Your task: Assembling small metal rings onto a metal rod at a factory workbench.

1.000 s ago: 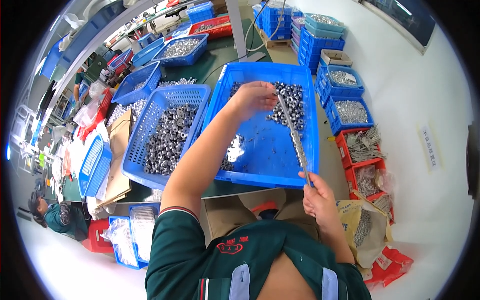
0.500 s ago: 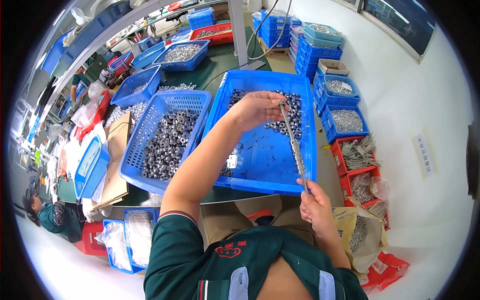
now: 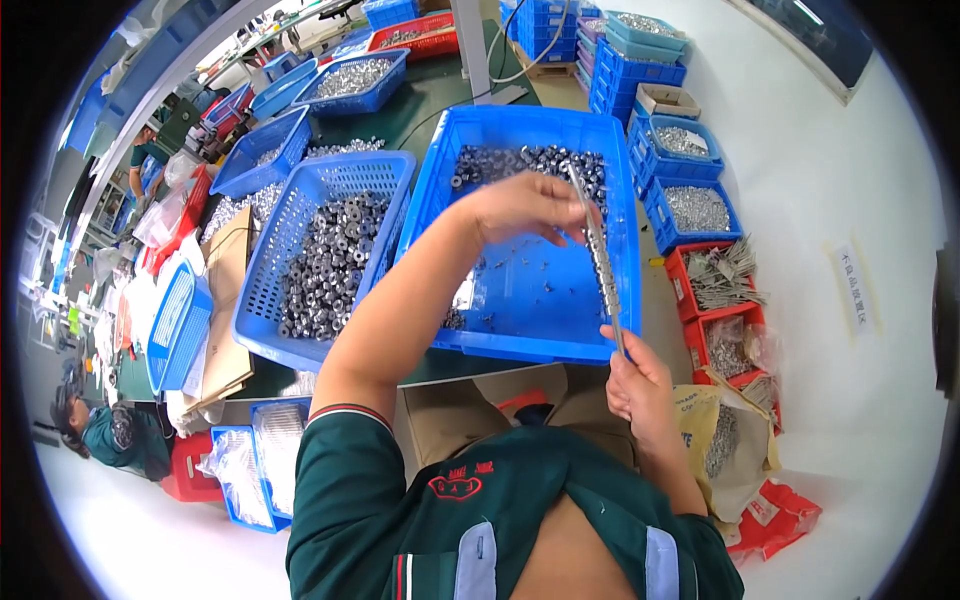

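A slender metal rod (image 3: 578, 182) slants over the large blue tray (image 3: 500, 346), with several shiny ring-shaped metal pieces (image 3: 604, 270) threaded in a row along it. My right hand (image 3: 640, 388) is closed around the rod's lower end, just past the tray's near right corner. My left hand (image 3: 532, 208) reaches across the tray, its fingers curled at the upper part of the rod, above the row of pieces. Slight blur and the fingers themselves hide whether a loose piece is between them. Dark and shiny nut-like metal pieces (image 3: 540, 160) lie heaped at the tray's far end.
Left of the tray, a blue perforated basket (image 3: 252, 300) holds many similar pieces. Cardboard (image 3: 228, 330) leans beside it. Stacked blue crates (image 3: 690, 235) and red bins (image 3: 690, 300) line the right side. A person (image 3: 115, 435) sits at the far left.
My left hand has slid down the rod from its tip toward the row of pieces. My right hand has risen slightly, still gripping the lower end. The view has shifted a little.
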Tool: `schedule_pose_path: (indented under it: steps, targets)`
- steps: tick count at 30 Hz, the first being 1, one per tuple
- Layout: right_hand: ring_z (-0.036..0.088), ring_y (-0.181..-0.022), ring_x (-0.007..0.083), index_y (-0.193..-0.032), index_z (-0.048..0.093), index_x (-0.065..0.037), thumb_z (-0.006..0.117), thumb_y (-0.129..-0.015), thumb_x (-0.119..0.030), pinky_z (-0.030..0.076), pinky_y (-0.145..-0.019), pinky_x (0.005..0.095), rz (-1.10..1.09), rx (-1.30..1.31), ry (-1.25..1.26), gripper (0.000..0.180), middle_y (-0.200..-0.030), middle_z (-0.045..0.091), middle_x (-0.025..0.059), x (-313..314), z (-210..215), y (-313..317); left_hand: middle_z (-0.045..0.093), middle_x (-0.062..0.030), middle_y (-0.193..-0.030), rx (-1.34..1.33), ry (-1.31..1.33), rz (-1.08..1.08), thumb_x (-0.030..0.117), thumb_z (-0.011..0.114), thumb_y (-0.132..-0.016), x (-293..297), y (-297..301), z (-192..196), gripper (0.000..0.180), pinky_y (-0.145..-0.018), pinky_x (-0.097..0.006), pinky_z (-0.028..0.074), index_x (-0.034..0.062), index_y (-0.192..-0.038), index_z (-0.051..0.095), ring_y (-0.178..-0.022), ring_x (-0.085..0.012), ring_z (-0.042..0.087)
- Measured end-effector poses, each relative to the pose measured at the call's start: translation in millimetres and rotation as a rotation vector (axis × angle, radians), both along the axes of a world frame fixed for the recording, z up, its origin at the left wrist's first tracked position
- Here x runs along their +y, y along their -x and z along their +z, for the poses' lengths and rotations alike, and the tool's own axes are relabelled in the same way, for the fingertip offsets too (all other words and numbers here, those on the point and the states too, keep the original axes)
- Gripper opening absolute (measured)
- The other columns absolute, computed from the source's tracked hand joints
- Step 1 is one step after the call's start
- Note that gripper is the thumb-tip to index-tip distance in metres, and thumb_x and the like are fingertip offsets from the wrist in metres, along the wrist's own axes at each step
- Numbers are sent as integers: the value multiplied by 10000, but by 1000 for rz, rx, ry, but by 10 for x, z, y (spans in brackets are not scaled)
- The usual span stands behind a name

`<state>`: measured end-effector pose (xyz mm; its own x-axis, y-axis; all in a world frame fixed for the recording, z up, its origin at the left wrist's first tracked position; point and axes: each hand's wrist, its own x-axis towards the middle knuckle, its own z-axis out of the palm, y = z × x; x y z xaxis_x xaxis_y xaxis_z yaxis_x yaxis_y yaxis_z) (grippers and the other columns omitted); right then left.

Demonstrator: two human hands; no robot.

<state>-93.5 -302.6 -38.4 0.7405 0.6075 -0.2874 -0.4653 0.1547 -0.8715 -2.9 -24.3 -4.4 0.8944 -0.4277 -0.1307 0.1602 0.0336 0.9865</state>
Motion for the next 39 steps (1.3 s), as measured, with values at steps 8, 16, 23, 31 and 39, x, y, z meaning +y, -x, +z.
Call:
schedule_pose_path:
  steps: [8,16,23,31,39]
  targets:
    - [271,-452,2,-1316,428,-46,436,-948,-88,231,-404,160,-2,13,-47,370,-590,331,-67,-9,-43,5,674,-100,-875,-452,-1010,393,230,653,-785,331,-330,-652,228,-732,-336,499,106,-975,678,-807,-218,642]
    - [268,-459,3,-1317,419,-48,425,-945,-75,238,-415,162,13,4,-43,373,-606,342,-64,-31,-54,1,656,-115,-909,-325,-1363,337,258,660,-744,85,-291,-767,222,-742,-413,497,139,-931,655,-886,-304,624]
    - [269,-448,11,-1302,423,-40,435,-944,-91,236,-403,168,18,-4,-45,362,-595,335,-57,-12,-48,3,652,-134,-880,-425,-1414,376,213,675,-736,117,-347,-812,199,-734,-416,490,95,-891,637,-848,-318,621]
    - [270,-439,15,-1293,426,-27,441,-938,-96,238,-397,169,78,-12,-6,362,-578,318,-58,-66,-15,-25,598,-19,-870,-4,294,433,161,571,-900,305,-162,-63,206,-699,-265,484,21,-1049,591,-729,-113,560]
    - [269,-437,11,-1299,424,-30,439,-943,-97,237,-397,170,67,0,-14,363,-576,324,-60,-46,-40,-7,587,-25,-831,-56,335,270,175,610,-879,218,-55,37,215,-681,-249,454,10,-1017,605,-718,-117,539]
